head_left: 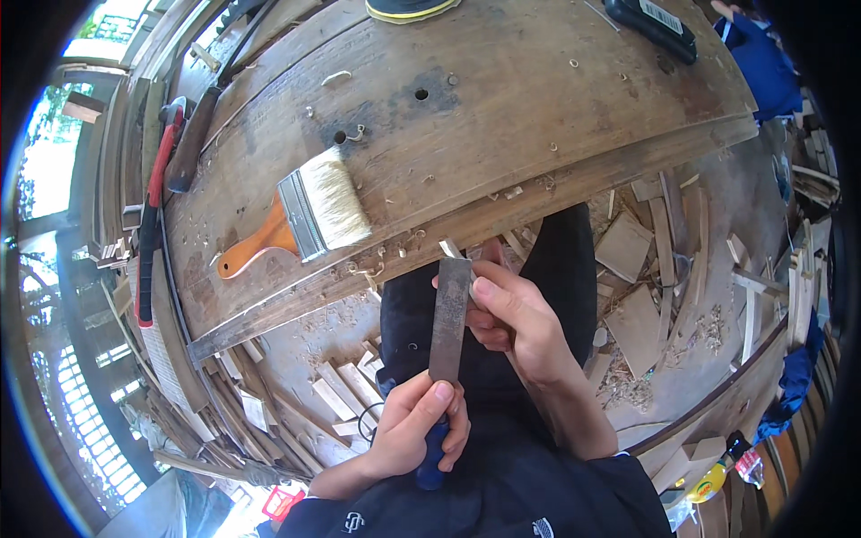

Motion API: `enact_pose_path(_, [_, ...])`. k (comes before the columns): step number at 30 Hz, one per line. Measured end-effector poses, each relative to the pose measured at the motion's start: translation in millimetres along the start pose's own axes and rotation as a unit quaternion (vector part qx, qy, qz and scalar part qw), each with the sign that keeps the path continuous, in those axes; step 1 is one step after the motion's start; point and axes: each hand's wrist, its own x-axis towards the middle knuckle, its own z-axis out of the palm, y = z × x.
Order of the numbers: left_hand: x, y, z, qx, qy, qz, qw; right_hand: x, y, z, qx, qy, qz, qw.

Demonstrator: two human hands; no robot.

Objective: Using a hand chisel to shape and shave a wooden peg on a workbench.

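Observation:
My left hand [417, 430] is closed around the blue handle [431, 462] of a flat grey file [450, 318], its thumb resting at the base of the blade. The file stands nearly upright in the picture, in front of my lap. My right hand [516, 314] pinches a small pale strip of wood [449, 248] behind the file's upper end. Only the strip's tip shows past the blade; the file and my fingers hide the rest, so I cannot tell whether the two touch.
A wide brush [314, 211] lies on the wooden workbench [502, 117] among curled shavings. Red-and-black handled [157, 197] and wooden-handled [191, 143] tools lie along its left side. A black object [653, 25] sits far right, near someone in blue [762, 67]. Wood offcuts [632, 332] litter the floor.

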Motion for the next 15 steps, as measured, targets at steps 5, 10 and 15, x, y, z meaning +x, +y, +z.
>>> enact_pose_path(5, [2, 1, 3, -0.002, 0.013, 0.0, 1.0, -1, 5, 7, -0.09, 0.052, -0.041, 0.994])
enact_pose_path(10, [4, 1, 8, -0.015, 0.026, 0.005, 1.0, 0, 10, 21, -0.134, 0.122, -0.151, 0.972])
enact_pose_path(15, [12, -8, 13, 0.0, 0.033, 0.038, 0.999, 1, 10, 20, -0.153, 0.162, -0.144, 0.964])
